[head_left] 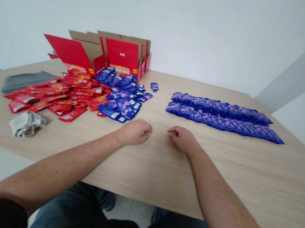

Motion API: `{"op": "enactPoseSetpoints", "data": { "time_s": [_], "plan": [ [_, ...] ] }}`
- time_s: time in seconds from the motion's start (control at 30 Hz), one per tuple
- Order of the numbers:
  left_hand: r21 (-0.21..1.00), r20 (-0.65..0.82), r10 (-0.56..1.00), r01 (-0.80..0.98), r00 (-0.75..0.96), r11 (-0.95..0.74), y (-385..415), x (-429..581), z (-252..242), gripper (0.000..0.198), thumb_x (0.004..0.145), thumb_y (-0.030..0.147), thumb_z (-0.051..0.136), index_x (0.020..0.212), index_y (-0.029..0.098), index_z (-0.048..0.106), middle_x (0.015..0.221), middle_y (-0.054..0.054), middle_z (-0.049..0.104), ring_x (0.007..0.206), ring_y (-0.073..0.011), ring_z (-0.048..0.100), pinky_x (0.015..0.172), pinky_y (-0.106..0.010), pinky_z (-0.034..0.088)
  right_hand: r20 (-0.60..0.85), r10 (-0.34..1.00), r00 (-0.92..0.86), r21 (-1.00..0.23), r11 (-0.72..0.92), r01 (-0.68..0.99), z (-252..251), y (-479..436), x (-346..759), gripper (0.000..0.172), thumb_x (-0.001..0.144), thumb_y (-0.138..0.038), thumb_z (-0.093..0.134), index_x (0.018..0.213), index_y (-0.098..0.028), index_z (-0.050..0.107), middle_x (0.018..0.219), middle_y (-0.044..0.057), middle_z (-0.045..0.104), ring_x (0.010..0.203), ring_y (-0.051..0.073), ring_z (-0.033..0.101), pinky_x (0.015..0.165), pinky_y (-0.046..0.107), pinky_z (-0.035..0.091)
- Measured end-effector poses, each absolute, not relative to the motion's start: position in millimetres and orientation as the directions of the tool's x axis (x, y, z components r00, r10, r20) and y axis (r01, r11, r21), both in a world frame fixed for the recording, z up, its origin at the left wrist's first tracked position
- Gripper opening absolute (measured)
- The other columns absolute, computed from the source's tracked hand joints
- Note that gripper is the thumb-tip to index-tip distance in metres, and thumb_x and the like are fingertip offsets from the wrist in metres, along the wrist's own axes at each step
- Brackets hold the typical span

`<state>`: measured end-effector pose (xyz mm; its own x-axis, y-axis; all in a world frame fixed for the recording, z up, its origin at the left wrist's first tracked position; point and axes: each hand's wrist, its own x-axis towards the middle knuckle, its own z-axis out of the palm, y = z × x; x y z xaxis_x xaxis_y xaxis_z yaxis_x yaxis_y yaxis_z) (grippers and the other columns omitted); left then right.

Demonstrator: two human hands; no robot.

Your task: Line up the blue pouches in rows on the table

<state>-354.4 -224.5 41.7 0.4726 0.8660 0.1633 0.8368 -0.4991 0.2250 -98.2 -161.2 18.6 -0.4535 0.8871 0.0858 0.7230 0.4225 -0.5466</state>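
Observation:
My left hand (136,131) rests on the wooden table (144,166) with its fingers curled in, nothing visible in them. My right hand (182,138) lies a short way to its right, also loosely closed and empty. Just beyond the left hand sits a loose heap of blue sachets (123,96). A heap of red sachets (57,95) spreads to the left of it. To the right, two neat overlapping rows of blue sachets (221,115) run across the table.
Opened red cardboard cartons (106,54) stand at the back behind the heaps. A single blue sachet (154,87) lies apart. A crumpled grey cloth (27,124) sits near the left front edge, and a darker grey cloth (23,79) lies at far left.

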Motion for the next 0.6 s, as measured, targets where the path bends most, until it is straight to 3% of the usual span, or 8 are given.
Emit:
{"op": "enactPoseSetpoints", "data": {
  "time_s": [0.17, 0.33, 0.43, 0.6],
  "plan": [
    [0.23, 0.217, 0.907, 0.885, 0.36, -0.406, -236, -387, 41, 0.017, 0.088, 0.019, 0.054, 0.099, 0.02, 0.067, 0.098, -0.007, 0.071, 0.1, -0.023, 0.065, 0.096, -0.036, 0.051, 0.071, 0.897, -0.436, -0.568, 0.396, 0.722, 18, -159, -97, 0.018, 0.09, -0.026, 0.062, 0.099, -0.021, 0.076, 0.073, 0.001, 0.069, 0.069, 0.017, 0.061, 0.065, 0.027, 0.041],
    [0.188, 0.359, 0.928, 0.966, 0.102, -0.179, -232, -425, 47, 0.028, 0.091, 0.029, 0.055, 0.114, 0.018, 0.067, 0.119, -0.012, 0.068, 0.119, -0.0275, 0.059, 0.109, -0.041, 0.045, 0.074, 0.904, -0.422, -0.58, 0.383, 0.719, 18, -159, -96, 0.019, 0.089, -0.026, 0.063, 0.099, -0.02, 0.077, 0.076, 0.002, 0.07, 0.071, 0.018, 0.063, 0.066, 0.028, 0.042],
    [0.177, 0.377, 0.923, 0.984, -0.081, 0.014, -219, -444, 52, 0.048, 0.092, 0.042, 0.058, 0.132, 0.017, 0.061, 0.133, -0.015, 0.061, 0.131, -0.0316, 0.052, 0.115, -0.045, 0.041, 0.084, 0.901, -0.425, -0.595, 0.388, 0.704, 17, -158, -95, 0.02, 0.089, -0.029, 0.061, 0.099, -0.02, 0.077, 0.074, 0.002, 0.07, 0.069, 0.018, 0.062, 0.065, 0.028, 0.042],
    [0.175, 0.235, 0.938, 0.96, -0.255, 0.217, -192, -456, 50, 0.08, 0.087, 0.067, 0.057, 0.155, 0.028, 0.04, 0.153, -0.017, 0.046, 0.141, -0.041, 0.044, 0.111, -0.054, 0.042, 0.082, 0.909, -0.409, -0.614, 0.369, 0.698, 16, -157, -93, 0.02, 0.088, -0.029, 0.061, 0.098, -0.021, 0.077, 0.077, 0.003, 0.072, 0.071, 0.018, 0.064, 0.065, 0.028, 0.044]
  ]
}}
